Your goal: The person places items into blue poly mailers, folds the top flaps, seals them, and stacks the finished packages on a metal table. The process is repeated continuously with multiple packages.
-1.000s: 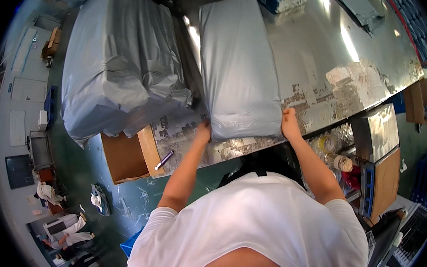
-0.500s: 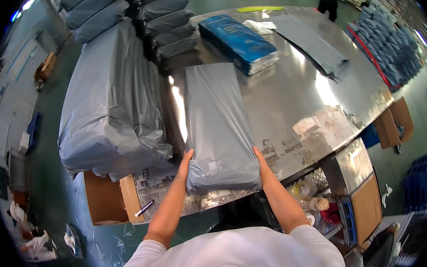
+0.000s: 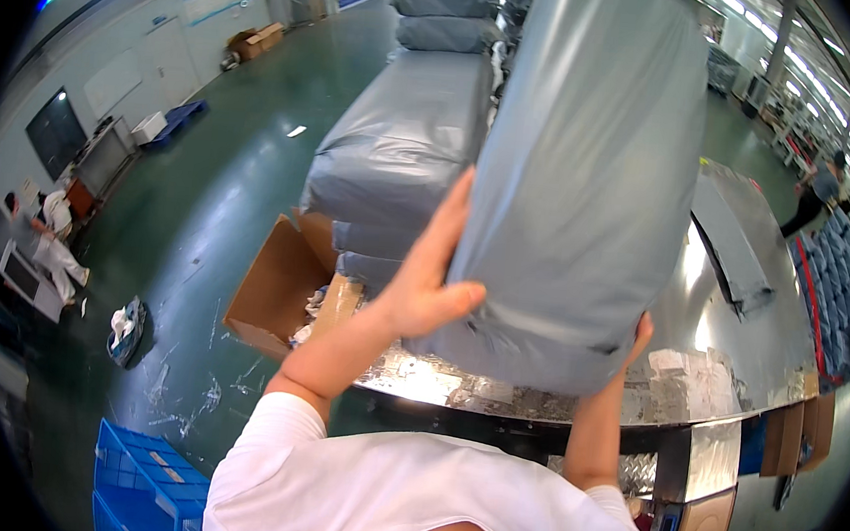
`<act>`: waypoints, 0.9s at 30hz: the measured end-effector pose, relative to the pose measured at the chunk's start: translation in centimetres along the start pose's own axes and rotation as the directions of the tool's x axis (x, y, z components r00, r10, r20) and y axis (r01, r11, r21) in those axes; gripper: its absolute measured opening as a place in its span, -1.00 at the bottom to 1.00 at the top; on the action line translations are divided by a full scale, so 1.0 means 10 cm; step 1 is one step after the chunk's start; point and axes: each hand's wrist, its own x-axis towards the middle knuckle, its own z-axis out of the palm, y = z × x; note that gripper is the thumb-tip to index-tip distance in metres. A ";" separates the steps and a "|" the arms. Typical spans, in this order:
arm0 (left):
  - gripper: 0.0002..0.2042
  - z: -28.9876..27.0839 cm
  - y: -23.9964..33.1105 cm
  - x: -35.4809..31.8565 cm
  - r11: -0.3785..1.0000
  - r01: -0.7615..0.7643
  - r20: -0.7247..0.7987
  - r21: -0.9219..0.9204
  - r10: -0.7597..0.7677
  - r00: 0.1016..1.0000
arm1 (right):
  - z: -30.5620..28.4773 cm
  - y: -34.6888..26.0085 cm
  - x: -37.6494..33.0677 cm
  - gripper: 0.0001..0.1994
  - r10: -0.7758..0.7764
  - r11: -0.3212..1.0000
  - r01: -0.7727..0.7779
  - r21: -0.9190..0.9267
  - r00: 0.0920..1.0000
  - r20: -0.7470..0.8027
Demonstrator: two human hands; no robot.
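The grey plastic package (image 3: 582,168) was a large, stuffed, pillow-like bag with a smooth, slightly glossy skin and soft creases near its lower end. It stood lifted clear of the metal table (image 3: 739,330), tilted on end, its long side running up and away. Its rounded bottom edge hung just above the table's near edge, beside the stack of similar grey packages (image 3: 405,144).

A large grey plastic-wrapped package (image 3: 582,178) is held up off the shiny metal tabletop (image 3: 729,329), gripped from both sides. The left hand (image 3: 428,286) presses its left edge with fingers (image 3: 454,218) spread upward; the right hand (image 3: 639,337) supports the lower right corner, mostly hidden. Just left, a stack of grey packages (image 3: 405,144) stands beside an open cardboard box (image 3: 278,289) on the green floor (image 3: 222,180).
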 end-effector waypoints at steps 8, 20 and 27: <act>-0.46 -1.28 0.48 0.75 0.952 -0.041 -0.427 -0.302 -0.097 0.899 | 2.10 -0.13 0.95 -0.56 -0.006 0.997 0.037 -0.065 0.909 0.416; -0.55 -2.81 -1.51 0.24 0.869 0.383 -0.524 -0.313 -0.494 0.694 | 1.43 1.23 1.71 -0.35 0.428 0.835 -0.130 -0.534 0.764 0.483; -0.64 -2.78 -3.08 -0.63 0.700 0.689 -0.683 -0.188 -0.597 0.421 | -0.22 2.34 2.13 -0.04 0.705 0.584 -0.564 -0.584 0.709 0.019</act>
